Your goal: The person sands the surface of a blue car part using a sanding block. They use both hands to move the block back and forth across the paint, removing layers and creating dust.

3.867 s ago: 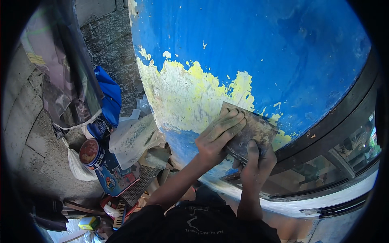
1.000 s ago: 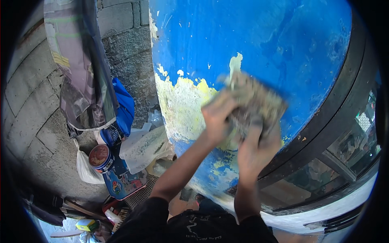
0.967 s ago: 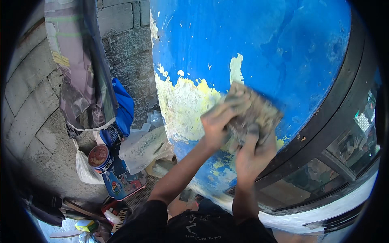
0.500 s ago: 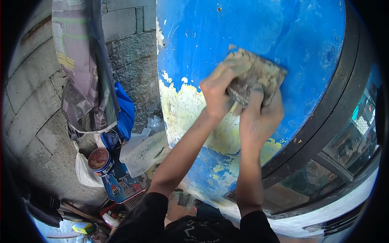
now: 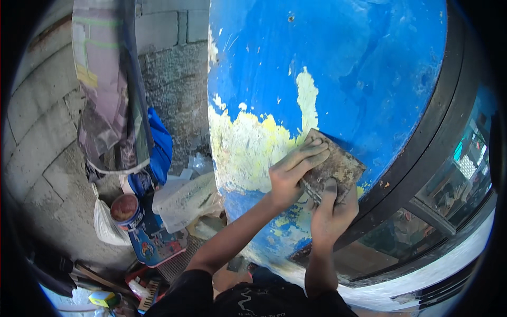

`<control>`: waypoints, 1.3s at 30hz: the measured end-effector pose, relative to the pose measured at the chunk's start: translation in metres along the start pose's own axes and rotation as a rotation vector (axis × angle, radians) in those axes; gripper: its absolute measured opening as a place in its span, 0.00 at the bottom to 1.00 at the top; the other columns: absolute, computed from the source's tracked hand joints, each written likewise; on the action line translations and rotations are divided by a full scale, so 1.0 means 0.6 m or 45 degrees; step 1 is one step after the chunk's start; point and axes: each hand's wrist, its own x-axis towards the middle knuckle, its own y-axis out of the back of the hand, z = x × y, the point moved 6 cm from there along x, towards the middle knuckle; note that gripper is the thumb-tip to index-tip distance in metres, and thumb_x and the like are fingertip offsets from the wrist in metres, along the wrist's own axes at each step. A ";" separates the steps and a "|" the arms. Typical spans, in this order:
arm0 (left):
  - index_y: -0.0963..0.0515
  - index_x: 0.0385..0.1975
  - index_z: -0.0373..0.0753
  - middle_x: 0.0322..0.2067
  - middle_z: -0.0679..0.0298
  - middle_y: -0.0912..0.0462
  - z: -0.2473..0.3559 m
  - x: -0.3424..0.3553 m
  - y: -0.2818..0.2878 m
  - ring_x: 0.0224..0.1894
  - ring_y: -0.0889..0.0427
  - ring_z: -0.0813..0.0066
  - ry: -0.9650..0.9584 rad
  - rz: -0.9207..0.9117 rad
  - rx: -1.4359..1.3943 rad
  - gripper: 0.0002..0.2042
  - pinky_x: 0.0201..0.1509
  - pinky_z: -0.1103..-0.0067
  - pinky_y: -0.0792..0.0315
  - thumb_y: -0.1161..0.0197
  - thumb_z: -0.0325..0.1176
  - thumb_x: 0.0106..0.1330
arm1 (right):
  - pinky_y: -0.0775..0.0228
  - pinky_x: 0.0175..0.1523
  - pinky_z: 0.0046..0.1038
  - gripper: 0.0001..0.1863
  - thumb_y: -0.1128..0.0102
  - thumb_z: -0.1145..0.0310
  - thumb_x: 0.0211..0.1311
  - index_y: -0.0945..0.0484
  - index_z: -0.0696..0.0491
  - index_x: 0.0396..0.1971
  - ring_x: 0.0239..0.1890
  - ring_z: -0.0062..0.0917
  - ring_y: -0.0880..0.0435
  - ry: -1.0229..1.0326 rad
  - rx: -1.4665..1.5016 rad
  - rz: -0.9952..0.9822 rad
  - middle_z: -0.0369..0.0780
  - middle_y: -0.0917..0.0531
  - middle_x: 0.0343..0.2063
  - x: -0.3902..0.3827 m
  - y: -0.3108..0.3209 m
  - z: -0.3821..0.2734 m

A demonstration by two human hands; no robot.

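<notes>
My left hand (image 5: 293,171) is closed on a dirty, flat, roughly square block (image 5: 338,166) with a crusted brown face, its fingers lying over the upper left part. My right hand (image 5: 332,214) grips the same block from below, thumb on the face. The block rests tilted against a blue painted surface (image 5: 364,74). Left of it is a large flaked patch (image 5: 243,148) of whitish and pale yellow, with a narrow pale strip (image 5: 306,95) running upward from it, just above the block.
A grey block wall (image 5: 169,90) with hanging plastic sheeting (image 5: 105,79) is at left. Below are a blue bag (image 5: 161,140), a round tub (image 5: 124,208), a white sack (image 5: 108,224) and assorted clutter (image 5: 148,293). A dark framed window (image 5: 430,222) curves along the right.
Both hands and the block have moved down since half a second ago, exposing more of the pale strip. That strip reaches higher into the blue than 3.9 seconds ago.
</notes>
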 end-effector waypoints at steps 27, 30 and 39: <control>0.18 0.38 0.36 0.38 0.58 0.17 -0.047 -0.068 -0.009 0.45 0.17 0.61 0.099 0.139 0.074 0.15 0.49 0.73 0.23 0.36 0.24 0.47 | 0.30 0.30 0.24 0.11 0.50 0.76 0.63 0.29 0.64 0.43 0.27 0.21 0.21 0.230 -0.279 -0.060 0.39 0.20 0.27 -0.022 -0.012 0.038; 0.18 0.38 0.36 0.39 0.56 0.17 -0.034 -0.011 0.020 0.47 0.18 0.58 0.141 0.273 0.107 0.15 0.46 0.74 0.23 0.37 0.22 0.47 | 0.29 0.32 0.24 0.12 0.51 0.75 0.63 0.29 0.65 0.45 0.28 0.22 0.21 -0.207 -0.385 -0.438 0.40 0.20 0.28 0.010 -0.038 0.008; 0.25 0.52 0.38 0.50 0.56 0.23 0.004 -0.063 0.034 0.52 0.23 0.54 0.367 -0.265 0.451 0.24 0.52 0.70 0.26 0.42 0.24 0.51 | 0.31 0.27 0.19 0.15 0.49 0.72 0.62 0.29 0.66 0.45 0.23 0.21 0.21 -0.683 0.324 -0.551 0.41 0.20 0.29 -0.014 -0.016 0.060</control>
